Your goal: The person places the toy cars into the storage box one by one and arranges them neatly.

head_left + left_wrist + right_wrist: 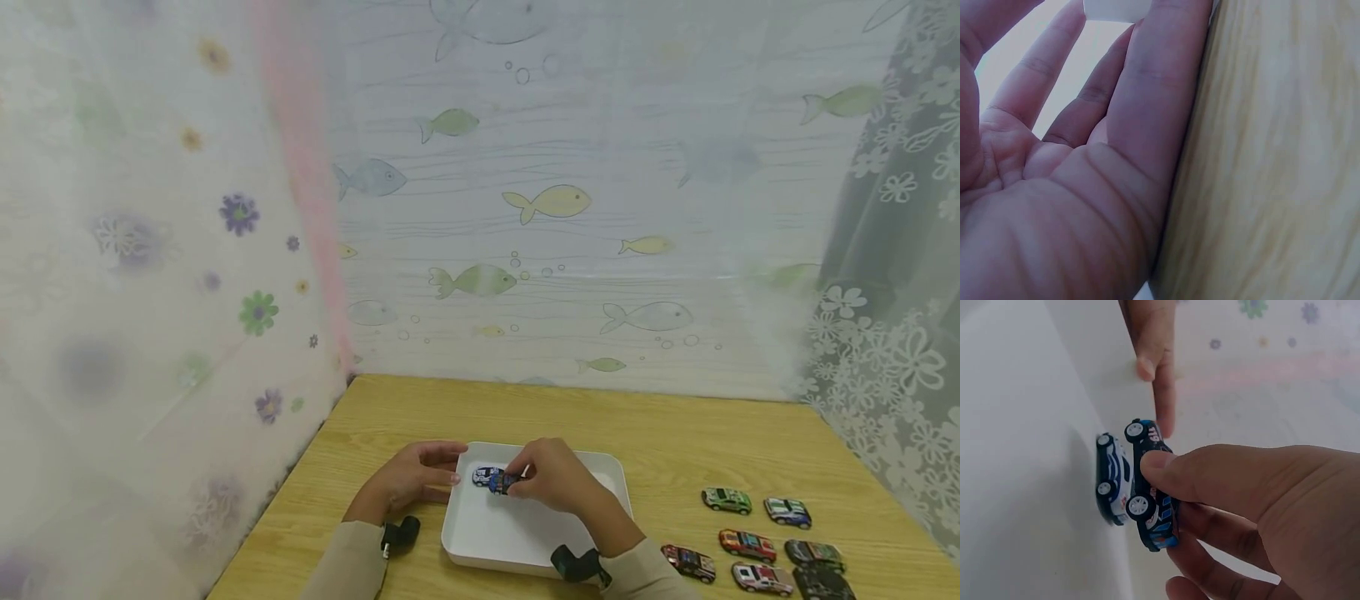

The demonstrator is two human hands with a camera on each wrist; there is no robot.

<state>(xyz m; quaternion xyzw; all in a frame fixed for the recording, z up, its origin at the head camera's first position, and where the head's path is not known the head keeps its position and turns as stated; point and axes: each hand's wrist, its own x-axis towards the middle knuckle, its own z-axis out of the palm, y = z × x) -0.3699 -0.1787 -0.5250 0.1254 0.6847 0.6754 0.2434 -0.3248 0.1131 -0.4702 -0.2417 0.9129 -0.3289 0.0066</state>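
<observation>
A white tray (517,533) lies on the wooden table (675,442) in front of me. A white-and-blue toy car (483,476) sits in its far left corner. My right hand (517,483) pinches a dark blue toy car (504,484) right beside it. In the right wrist view, thumb and fingers hold the dark car (1150,487) against the white car (1113,484) over the tray (1022,456). My left hand (450,467) rests with straight fingers on the tray's left rim. Its palm (1054,187) lies open against the table (1272,156).
Several toy cars stand in rows on the table's near right, among them a green one (726,500) and a red one (747,544). Sheer curtains (150,292) close in the left, back and right sides of the table.
</observation>
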